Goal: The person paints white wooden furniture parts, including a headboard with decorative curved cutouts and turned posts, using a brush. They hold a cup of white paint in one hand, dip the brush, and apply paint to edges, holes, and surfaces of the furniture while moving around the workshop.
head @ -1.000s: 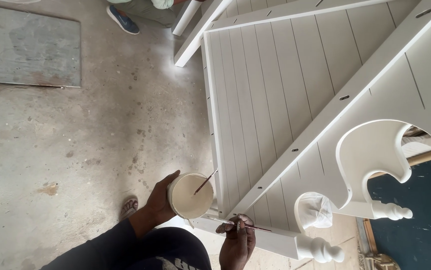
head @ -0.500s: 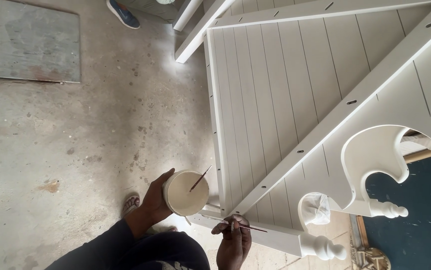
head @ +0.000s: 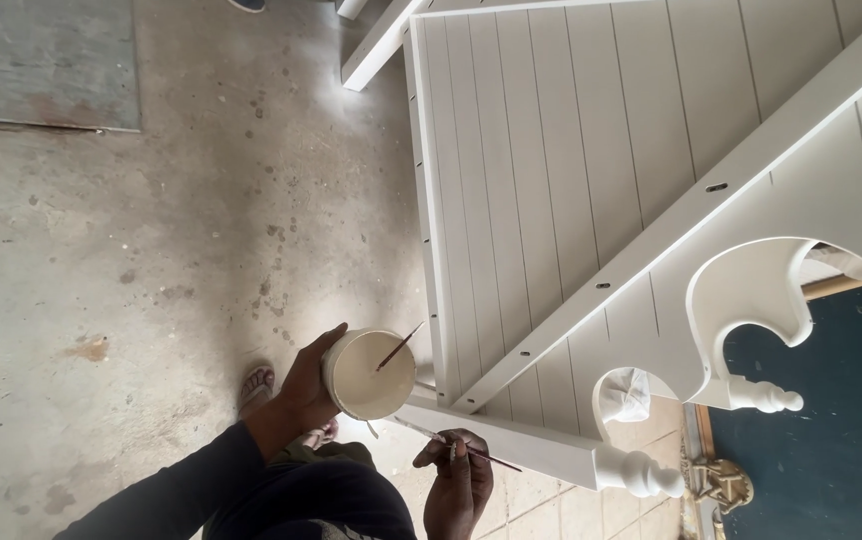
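The left hand (head: pixel 303 392) gripped a round white cup (head: pixel 369 374) with a thin stick (head: pixel 398 347) leaning inside. The right hand (head: pixel 458 482), cut off by the lower frame edge, pinched a slender brush (head: pixel 456 445) against the white furniture panel (head: pixel 551 200), whose top ran out of view. A sandalled foot (head: pixel 254 385) lay partly hidden on the concrete floor (head: pixel 151 280).
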